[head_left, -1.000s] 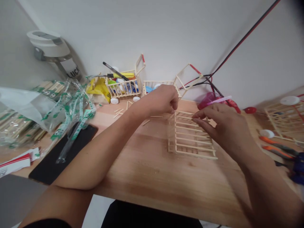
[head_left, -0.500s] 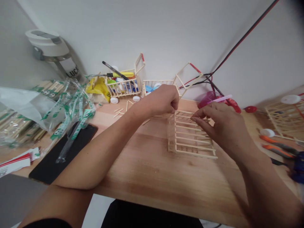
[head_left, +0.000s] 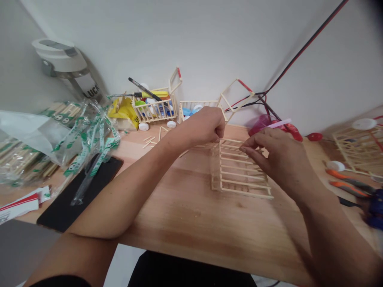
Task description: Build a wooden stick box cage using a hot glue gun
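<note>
A pale wooden stick frame [head_left: 239, 175], built like a small ladder-sided crate, lies on the wooden table [head_left: 185, 211]. My left hand [head_left: 203, 125] is curled in a fist at the frame's far left corner, its fingertips pinching the top rail. My right hand [head_left: 278, 157] rests over the frame's right side, thumb and forefinger pinched on a thin stick at the far rungs.
Finished stick baskets [head_left: 155, 105] holding bottle caps stand by the wall. Packs of chopsticks in green-printed wrappers [head_left: 60, 139] and a black phone [head_left: 80, 191] lie left. A water bottle [head_left: 68, 69] stands behind. Orange-handled pliers [head_left: 350, 185], a pink cup [head_left: 263, 123] and another stick frame [head_left: 359, 149] are right.
Almost nothing has moved. My right hand's fingertips have drawn slightly closer to my left hand along the frame's far rail.
</note>
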Available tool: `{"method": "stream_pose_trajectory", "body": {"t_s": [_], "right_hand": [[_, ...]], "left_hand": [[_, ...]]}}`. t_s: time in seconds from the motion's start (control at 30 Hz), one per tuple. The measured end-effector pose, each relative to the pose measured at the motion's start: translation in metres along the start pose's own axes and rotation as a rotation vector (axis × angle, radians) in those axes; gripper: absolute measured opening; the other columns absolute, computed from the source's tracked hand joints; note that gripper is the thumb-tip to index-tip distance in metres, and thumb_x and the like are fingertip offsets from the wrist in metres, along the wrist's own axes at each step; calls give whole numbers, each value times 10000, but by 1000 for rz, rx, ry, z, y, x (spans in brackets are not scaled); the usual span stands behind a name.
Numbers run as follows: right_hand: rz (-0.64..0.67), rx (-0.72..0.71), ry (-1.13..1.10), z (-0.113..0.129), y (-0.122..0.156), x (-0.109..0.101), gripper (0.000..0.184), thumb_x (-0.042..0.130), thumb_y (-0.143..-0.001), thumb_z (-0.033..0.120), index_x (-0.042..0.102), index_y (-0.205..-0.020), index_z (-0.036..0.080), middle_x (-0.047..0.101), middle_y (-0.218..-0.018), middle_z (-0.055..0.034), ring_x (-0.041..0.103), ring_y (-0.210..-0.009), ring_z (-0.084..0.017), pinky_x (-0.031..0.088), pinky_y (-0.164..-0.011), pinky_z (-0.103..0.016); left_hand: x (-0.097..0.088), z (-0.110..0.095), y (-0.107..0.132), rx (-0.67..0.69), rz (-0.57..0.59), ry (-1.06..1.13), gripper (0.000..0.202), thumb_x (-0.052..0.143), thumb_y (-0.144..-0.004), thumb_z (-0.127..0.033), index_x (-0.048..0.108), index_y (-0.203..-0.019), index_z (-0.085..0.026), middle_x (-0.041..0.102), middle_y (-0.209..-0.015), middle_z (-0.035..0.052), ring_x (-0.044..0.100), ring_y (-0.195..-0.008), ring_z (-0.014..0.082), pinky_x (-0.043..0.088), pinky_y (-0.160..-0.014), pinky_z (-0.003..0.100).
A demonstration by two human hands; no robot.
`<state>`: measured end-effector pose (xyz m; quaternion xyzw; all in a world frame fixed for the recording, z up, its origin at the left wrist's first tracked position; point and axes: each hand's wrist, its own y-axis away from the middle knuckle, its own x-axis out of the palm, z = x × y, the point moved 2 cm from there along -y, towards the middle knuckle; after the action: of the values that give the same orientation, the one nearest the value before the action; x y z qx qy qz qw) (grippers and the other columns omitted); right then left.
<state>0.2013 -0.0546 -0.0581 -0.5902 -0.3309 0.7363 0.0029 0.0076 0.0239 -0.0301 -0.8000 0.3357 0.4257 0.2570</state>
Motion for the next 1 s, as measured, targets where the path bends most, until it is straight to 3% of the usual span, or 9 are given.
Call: {"method": "stream_pose_trajectory", "body": {"t_s": [0.27,0.77,1.0], "right_hand": [[-12,10,-18,0,1,2,180,615,-910,301,623,-758,206,616,-732,-32,560,-686,-208,390,-633,-335],[39,49,-41,-1,0,0,184,588,-921,302,628,-771,204,633,-763,-45,559,-698,-200,388,-634,-319],[22,48,-42,1,0,0,168,610,-911,272,625,-761,197,631,-756,-40,561,-696,-202,391,-641,-323]], "left_hand": [[0,0,0,9,-6,9,213,595,-648,6,732,-646,-157,692,-635,1,614,-648,142,403,-614,249],[1,0,1,31,-3,-6,198,574,-629,-7,748,-679,-87,666,-624,50,576,-642,151,418,-693,289],[2,1,0,24,-15,-15,218,563,-619,5,745,-677,-100,666,-607,32,571,-619,137,417,-668,275]]}}
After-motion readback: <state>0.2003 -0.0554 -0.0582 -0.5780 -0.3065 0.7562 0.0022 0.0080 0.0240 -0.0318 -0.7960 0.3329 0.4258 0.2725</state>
